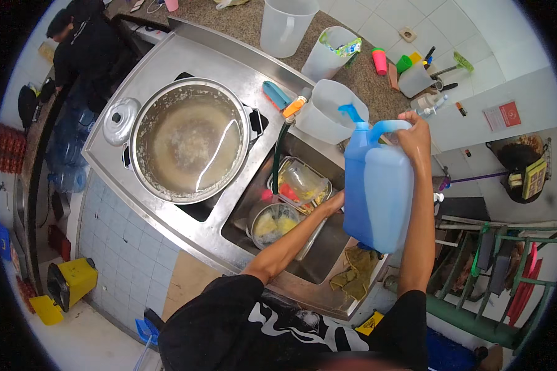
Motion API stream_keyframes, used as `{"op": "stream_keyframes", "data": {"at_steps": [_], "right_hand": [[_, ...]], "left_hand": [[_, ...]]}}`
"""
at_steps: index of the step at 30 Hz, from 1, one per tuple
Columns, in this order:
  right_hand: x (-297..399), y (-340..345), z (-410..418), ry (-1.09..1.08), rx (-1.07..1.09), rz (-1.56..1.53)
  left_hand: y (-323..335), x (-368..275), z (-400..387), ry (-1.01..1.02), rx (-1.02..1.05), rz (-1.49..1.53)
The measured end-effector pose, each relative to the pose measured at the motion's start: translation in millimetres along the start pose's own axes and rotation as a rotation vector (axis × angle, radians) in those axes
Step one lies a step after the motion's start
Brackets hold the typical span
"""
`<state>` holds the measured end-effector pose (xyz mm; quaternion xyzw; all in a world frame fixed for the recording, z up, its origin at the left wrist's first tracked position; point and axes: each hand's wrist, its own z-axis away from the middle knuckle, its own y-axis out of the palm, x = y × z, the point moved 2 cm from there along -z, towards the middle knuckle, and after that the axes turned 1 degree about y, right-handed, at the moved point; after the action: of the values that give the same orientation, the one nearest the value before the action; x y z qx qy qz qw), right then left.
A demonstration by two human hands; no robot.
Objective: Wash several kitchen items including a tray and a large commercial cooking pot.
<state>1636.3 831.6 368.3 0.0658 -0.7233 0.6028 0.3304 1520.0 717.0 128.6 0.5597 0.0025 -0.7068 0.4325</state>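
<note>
A blue plastic jug (378, 185) with liquid inside is held up over the right side of the sink, its blue spout close to a translucent plastic container (332, 111). My right hand (414, 134) grips the jug's handle at the top. Low on the jug's left side is my left hand (338, 203), its fingers partly hidden behind the jug. Below, in the steel sink (315, 264), lie a metal pot (275, 225) with yellowish contents in cloudy water and a metal tray (325, 185) with a clear plastic tub and food scraps.
A large pot of cloudy liquid (190, 139) stands left of the sink, by a metal lid (120, 120). A faucet with an orange part (294, 106) and a green hose reaches over the sink. A wet cloth (355, 273) lies at the near right. A person in black (90, 51) is at upper left.
</note>
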Motion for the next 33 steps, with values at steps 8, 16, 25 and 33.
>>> {"op": "stream_keyframes", "data": {"at_steps": [8,16,25,33], "right_hand": [[7.1,2.0,-17.4,0.007,0.066,-0.023],[-0.9,-2.7,-15.6,-0.001,0.031,-0.080],[-7.1,-6.8,-5.3,0.022,-0.047,-0.075],[-22.1,-8.4,-3.5,0.035,-0.061,-0.133]], "left_hand": [[8.5,-6.0,3.1,0.044,-0.094,0.107],[-2.3,2.0,0.0,-0.006,-0.019,0.016],[-2.9,-3.2,12.1,0.038,-0.023,-0.065],[-10.6,-6.5,13.1,-0.006,-0.053,-0.059]]}}
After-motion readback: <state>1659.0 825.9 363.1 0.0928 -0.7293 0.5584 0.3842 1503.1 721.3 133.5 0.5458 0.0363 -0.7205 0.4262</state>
